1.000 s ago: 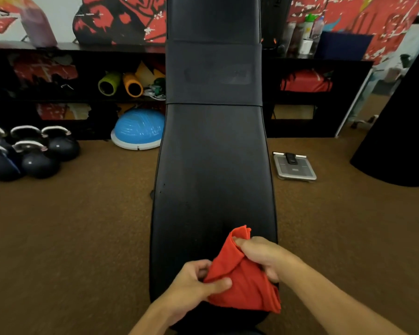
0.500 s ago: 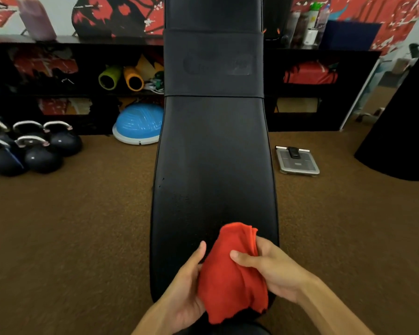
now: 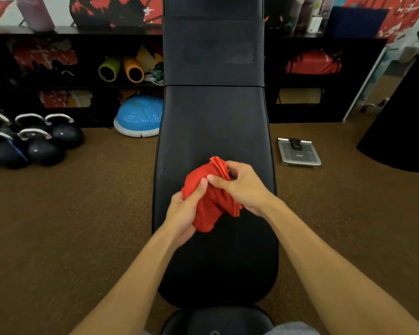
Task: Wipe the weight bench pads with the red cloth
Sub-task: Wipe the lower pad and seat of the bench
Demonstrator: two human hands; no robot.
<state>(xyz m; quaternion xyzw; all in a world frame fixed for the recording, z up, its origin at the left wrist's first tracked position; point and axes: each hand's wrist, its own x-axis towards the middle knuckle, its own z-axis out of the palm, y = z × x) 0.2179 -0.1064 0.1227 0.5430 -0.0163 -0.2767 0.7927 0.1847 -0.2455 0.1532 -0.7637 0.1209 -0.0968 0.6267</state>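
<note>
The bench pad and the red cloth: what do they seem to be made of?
The bench pad looks like black vinyl or faux leather: smooth, faint sheen, piped edge. The red cloth looks like soft matte fabric, the weave too fine to tell: it bunches into folds where the left hand and right hand grip it.

The red cloth (image 3: 207, 204) is a soft, matt fabric bunched into folds. The long black bench pad (image 3: 215, 131) looks like smooth, leather-like vinyl with a dull sheen. The black band across its upper part (image 3: 213, 52) is flatter, more like fabric. The brown floor (image 3: 70, 226) is rough, nubby carpet. The dark round kettlebells (image 3: 44, 151) are matt with bright metal handles. The blue dome (image 3: 140, 114) is ribbed and glossy.
</note>
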